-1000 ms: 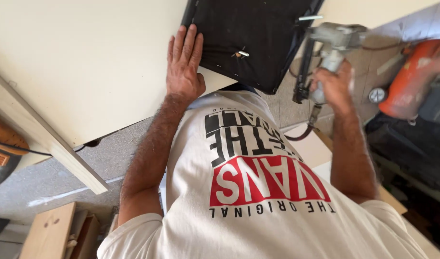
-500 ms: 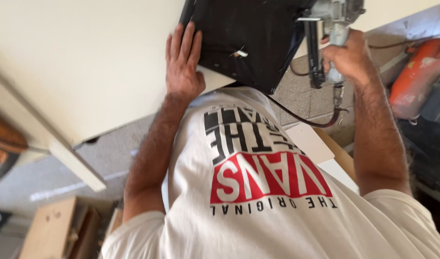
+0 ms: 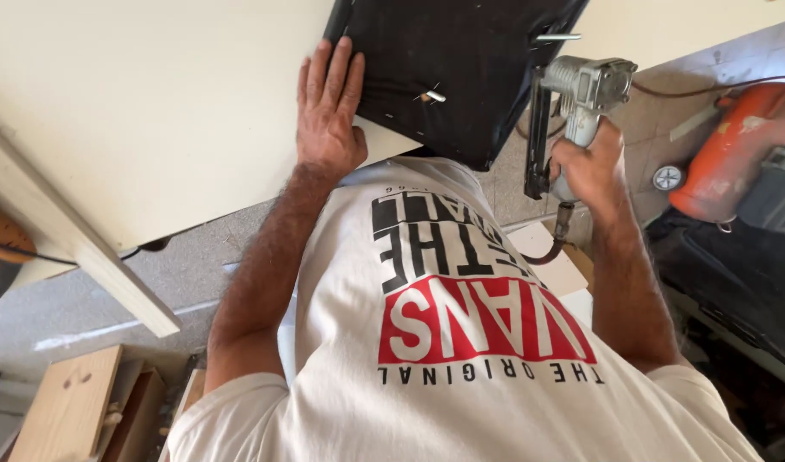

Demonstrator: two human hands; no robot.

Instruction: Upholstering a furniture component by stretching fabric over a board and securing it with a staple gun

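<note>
Your left hand (image 3: 328, 111) lies flat, fingers spread and straight, grasping nothing, pressing on the cream panel (image 3: 153, 111) with its fingertips on the edge of the black upholstered piece (image 3: 457, 68), which lies on that panel at the top of the view. Your left forearm runs straight down from the wrist toward your white printed shirt (image 3: 461, 342). Your right hand (image 3: 591, 167) is clenched around the grip of the grey pneumatic stapler (image 3: 581, 103), its nose just beside the black piece's right edge, the hose hanging below your fist. An orange machine (image 3: 730, 150) sits to the right. Compared with half a second ago, the stapler sits lower against that edge, while your left hand has kept its place.
</note>
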